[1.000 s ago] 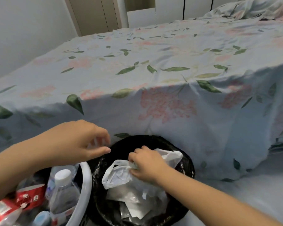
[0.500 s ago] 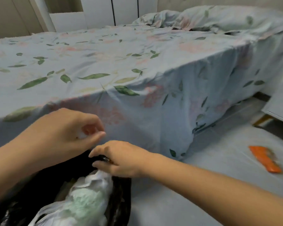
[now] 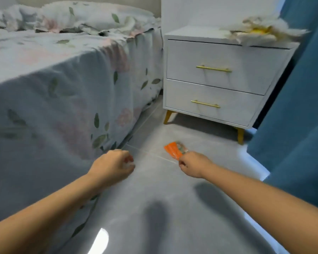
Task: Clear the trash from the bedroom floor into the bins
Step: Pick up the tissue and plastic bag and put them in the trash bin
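Observation:
An orange snack wrapper (image 3: 173, 151) lies on the grey floor tiles (image 3: 154, 189) between the bed and the nightstand. My right hand (image 3: 192, 166) reaches forward, and its curled fingers pinch the wrapper's near right corner. My left hand (image 3: 112, 167) hovers over the floor by the bed's edge, left of the wrapper. Its fingers are curled shut with nothing clearly in them. No bin is in view.
The bed with a floral sheet (image 3: 62, 92) fills the left side and hangs to the floor. A white two-drawer nightstand (image 3: 218, 79) on yellow legs stands ahead, with crumpled paper (image 3: 259, 32) on top. A blue curtain (image 3: 301, 107) hangs at the right.
The view has swung right, away from the black bin with the white bags. My right hand left the bin's rim and reached the orange wrapper. My left hand moved along.

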